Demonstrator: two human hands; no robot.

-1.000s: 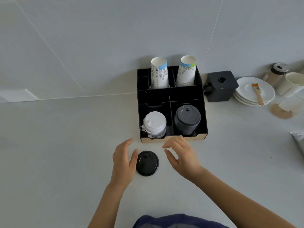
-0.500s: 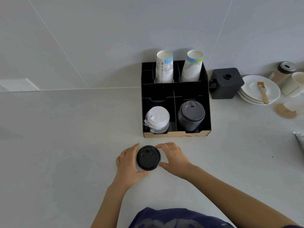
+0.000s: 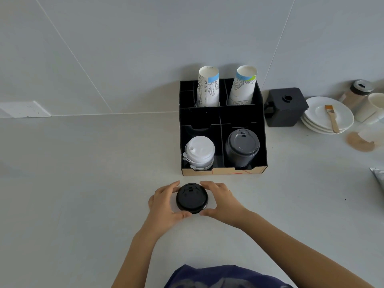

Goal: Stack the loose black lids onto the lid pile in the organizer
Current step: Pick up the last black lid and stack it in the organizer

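Observation:
A loose black lid (image 3: pixel 192 198) lies on the white counter just in front of the black organizer (image 3: pixel 263 125). My left hand (image 3: pixel 164 206) curls round its left rim and my right hand (image 3: pixel 223 201) round its right rim, fingers and thumbs touching the edge. Whether the lid is lifted off the counter I cannot tell. In the organizer's front right compartment stands the pile of black lids (image 3: pixel 242 147). The front left compartment holds a pile of white lids (image 3: pixel 199 152).
Two stacks of paper cups (image 3: pixel 208 88) stand in the organizer's back compartments against the wall. To the right are a black square container (image 3: pixel 285 107), stacked white plates (image 3: pixel 320 113) with a brush, a jar and a white cup. A foil packet (image 3: pixel 378 177) lies at the right edge.
Both hands have closed in on the loose black lid from either side and now grip its rim. The camera view has shifted slightly.

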